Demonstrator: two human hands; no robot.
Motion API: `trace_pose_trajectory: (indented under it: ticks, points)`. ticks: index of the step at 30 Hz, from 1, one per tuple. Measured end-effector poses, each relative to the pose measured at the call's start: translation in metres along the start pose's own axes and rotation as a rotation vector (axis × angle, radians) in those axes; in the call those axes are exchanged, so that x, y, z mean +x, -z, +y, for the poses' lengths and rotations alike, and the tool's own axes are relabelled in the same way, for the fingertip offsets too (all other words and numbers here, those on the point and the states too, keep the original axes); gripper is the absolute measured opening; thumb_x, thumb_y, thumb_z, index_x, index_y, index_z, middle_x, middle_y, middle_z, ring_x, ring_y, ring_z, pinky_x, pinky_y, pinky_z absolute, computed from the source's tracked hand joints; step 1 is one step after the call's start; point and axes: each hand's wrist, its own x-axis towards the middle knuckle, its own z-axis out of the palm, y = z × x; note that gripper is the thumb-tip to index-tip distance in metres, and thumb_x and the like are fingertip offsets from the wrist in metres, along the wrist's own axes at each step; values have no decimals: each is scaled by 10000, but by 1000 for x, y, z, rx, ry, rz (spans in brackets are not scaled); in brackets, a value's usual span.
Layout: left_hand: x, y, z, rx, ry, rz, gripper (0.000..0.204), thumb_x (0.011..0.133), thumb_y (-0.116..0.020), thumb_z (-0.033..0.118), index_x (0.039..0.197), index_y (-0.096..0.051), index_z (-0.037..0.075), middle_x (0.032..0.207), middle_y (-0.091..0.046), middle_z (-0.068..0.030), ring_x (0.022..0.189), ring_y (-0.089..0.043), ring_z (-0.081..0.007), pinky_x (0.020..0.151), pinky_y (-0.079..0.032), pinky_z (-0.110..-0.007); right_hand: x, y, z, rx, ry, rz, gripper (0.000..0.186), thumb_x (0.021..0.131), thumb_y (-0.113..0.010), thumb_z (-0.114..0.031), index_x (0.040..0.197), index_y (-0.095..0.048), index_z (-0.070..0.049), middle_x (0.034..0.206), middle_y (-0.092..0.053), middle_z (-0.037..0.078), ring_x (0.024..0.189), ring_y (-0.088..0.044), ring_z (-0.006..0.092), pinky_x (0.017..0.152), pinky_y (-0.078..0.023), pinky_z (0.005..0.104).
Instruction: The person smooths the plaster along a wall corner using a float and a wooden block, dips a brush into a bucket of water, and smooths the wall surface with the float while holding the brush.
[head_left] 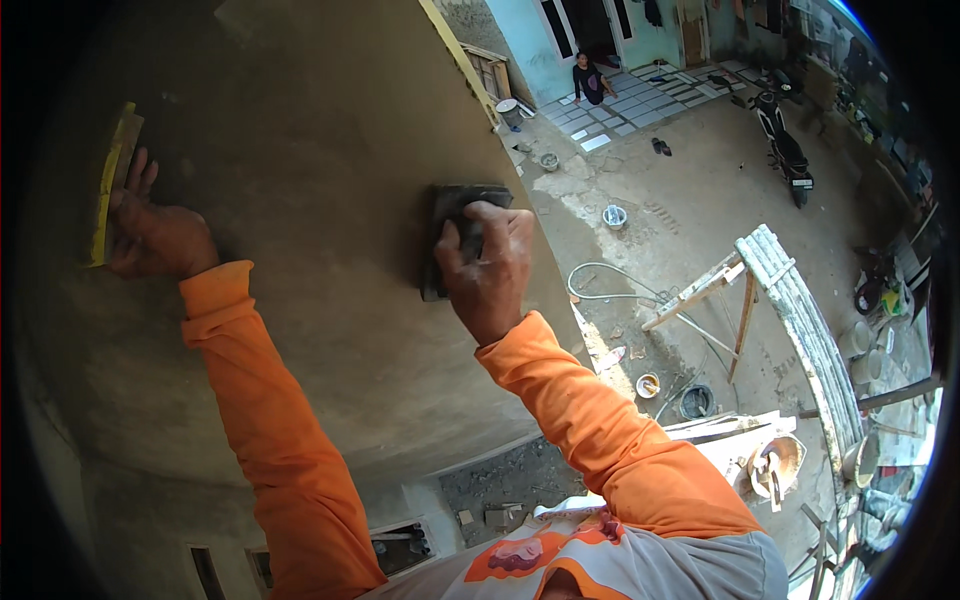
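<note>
A broad grey-brown plastered wall [320,250] fills the left half of the head view. My right hand [492,270] is closed round the handle of a dark plastering float [452,203], which lies flat against the wall near its right-hand edge. Farther left, my left hand [165,238] grips a flat yellow-edged board [105,205], seen nearly edge-on. Its thumb and fingers wrap the board, partly hidden behind it. Both arms reach up in orange sleeves.
A yellow strip [462,62] runs along the wall's upper right edge. Below on the right are a pole scaffold [800,310], a mortar bucket [776,462], a hose [600,268] and a parked motorcycle [782,145]. A person [590,82] sits on the tiled porch.
</note>
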Motion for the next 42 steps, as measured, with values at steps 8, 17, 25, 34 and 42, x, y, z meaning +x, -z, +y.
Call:
trace_pose_trajectory:
  ticks: [8, 17, 25, 34, 42]
  points:
    - [-2, -2, 3, 44, -25, -5, 486, 881, -619, 227, 1063, -509, -210, 1003, -629, -279, 752, -685, -374, 625, -593, -367, 32, 5, 13, -1, -121, 246, 301, 774, -694, -107, 1037, -551, -78, 909, -476, 153, 820, -532, 321, 687, -463, 397]
    - [0, 2, 7, 97, 24, 16, 487, 883, -609, 262, 1023, -546, -200, 951, -650, -267, 772, -693, -330, 650, -596, -342, 37, 8, 4, 35, -123, 216, 256, 797, -678, -130, 1009, -550, -65, 915, -475, 165, 806, -534, 331, 694, -455, 420]
    - [0, 0, 1, 15, 17, 1, 480, 887, -618, 229, 1083, -518, -197, 1003, -635, -270, 775, -686, -359, 636, -586, -359, -1, 1, -19, 59, 76, -225, 262, 779, -691, -108, 1001, -567, -44, 899, -489, 148, 753, -543, 274, 664, -460, 378]
    - [0, 0, 4, 24, 52, 39, 441, 878, -619, 241, 1040, -556, -164, 971, -652, -257, 779, -691, -324, 645, -589, -352, 30, -1, -35, -9, 74, -163, 266, 781, -691, -140, 997, -552, -69, 904, -467, 164, 772, -549, 330, 647, -467, 395]
    - [1, -1, 4, 20, 36, 11, 464, 882, -611, 225, 1066, -522, -192, 991, -642, -256, 785, -689, -344, 651, -593, -355, 80, 1, -24, -113, -19, 261, 250, 784, -686, -146, 985, -554, -76, 894, -477, 148, 765, -552, 329, 637, -475, 395]
